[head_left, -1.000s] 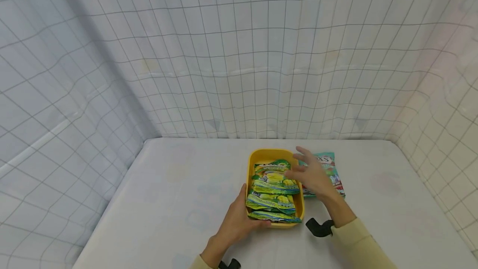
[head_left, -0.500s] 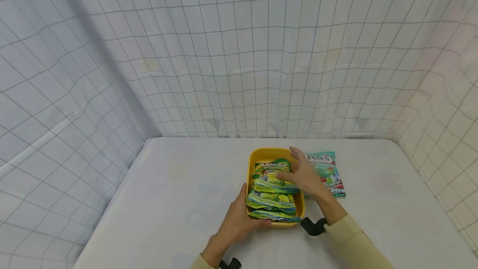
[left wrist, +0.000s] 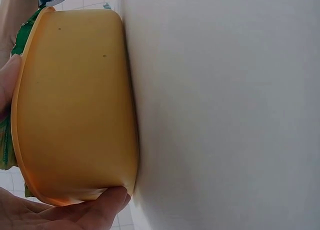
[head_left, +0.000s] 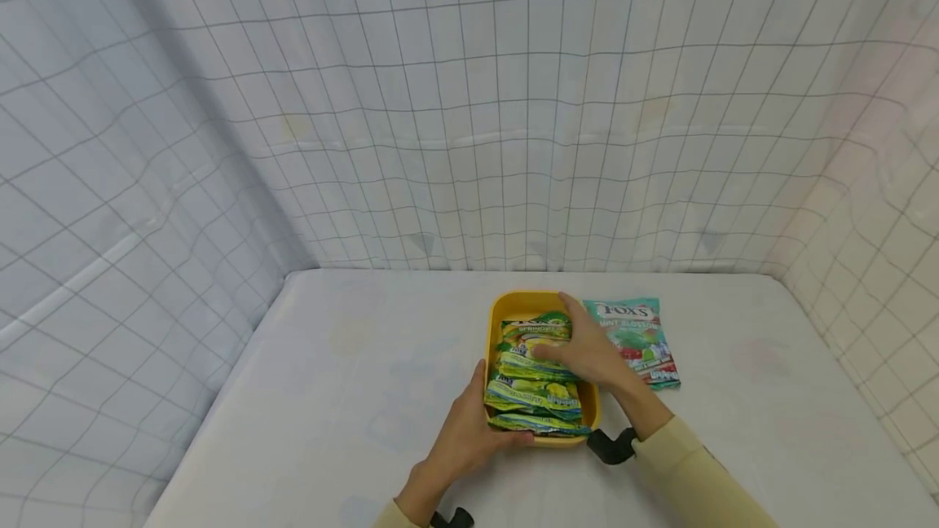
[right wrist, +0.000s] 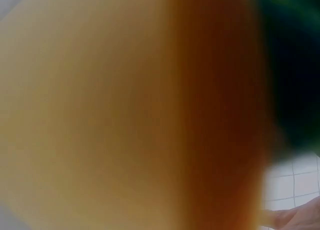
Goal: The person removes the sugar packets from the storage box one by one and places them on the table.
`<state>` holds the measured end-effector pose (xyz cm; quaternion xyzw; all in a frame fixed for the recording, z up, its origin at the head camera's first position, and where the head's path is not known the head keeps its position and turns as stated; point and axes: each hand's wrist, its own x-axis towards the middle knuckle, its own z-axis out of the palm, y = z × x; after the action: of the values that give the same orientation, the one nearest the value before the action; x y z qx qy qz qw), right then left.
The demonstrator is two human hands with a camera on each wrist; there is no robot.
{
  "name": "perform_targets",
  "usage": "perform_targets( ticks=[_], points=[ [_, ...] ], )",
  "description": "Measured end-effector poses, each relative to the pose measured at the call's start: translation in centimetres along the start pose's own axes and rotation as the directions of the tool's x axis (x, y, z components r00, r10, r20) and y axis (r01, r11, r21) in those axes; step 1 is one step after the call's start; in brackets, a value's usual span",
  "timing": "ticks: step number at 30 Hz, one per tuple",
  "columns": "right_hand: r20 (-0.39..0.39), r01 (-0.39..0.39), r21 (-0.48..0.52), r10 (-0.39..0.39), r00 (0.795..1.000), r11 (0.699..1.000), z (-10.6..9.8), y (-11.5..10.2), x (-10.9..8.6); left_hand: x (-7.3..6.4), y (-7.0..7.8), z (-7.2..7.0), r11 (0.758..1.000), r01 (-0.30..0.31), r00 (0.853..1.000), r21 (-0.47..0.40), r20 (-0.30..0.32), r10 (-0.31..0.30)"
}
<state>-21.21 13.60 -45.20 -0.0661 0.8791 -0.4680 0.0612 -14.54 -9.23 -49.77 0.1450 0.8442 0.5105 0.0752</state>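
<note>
A white table [head_left: 337, 398] sits in front of a grid-patterned curtain [head_left: 469, 145]. The left hand [head_left: 464, 430] grips the near left corner of the yellow tray [head_left: 524, 301], its thumb over the near rim. The right hand [head_left: 587, 349] lies along the tray's right rim, thumb over the contents; whether it grips cannot be told, since the right wrist view is blurred. Should it hold weakly, lifting would probably tilt the tray. The green packets [head_left: 533, 391] inside overlap towards the near end, so a tilt could make them slide. The mint packet [head_left: 629, 334], just right of the tray, might get knocked by the right forearm.
</note>
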Motion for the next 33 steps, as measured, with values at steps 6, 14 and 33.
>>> perform_targets(
  ticks=[6, 14, 33],
  points=[
    [0.004, -0.013, -0.023, 0.013, 1.000, 1.000, 0.3, 0.1, 0.1, 0.0, 0.0, 0.1, 1.000, 0.005, 1.000, -0.013, 0.001, -0.005],
    [0.003, 0.001, -0.042, -0.001, 1.000, 0.999, 0.7, 0.4, 0.5, -0.1, 0.1, 0.1, 1.000, 0.009, 1.000, -0.020, 0.000, -0.009],
    [-0.035, -0.083, 0.054, 0.085, 0.996, 0.995, 1.1, 0.5, 0.2, -0.2, 0.0, 0.1, 1.000, 0.004, 1.000, -0.017, 0.003, -0.004]
  ],
)
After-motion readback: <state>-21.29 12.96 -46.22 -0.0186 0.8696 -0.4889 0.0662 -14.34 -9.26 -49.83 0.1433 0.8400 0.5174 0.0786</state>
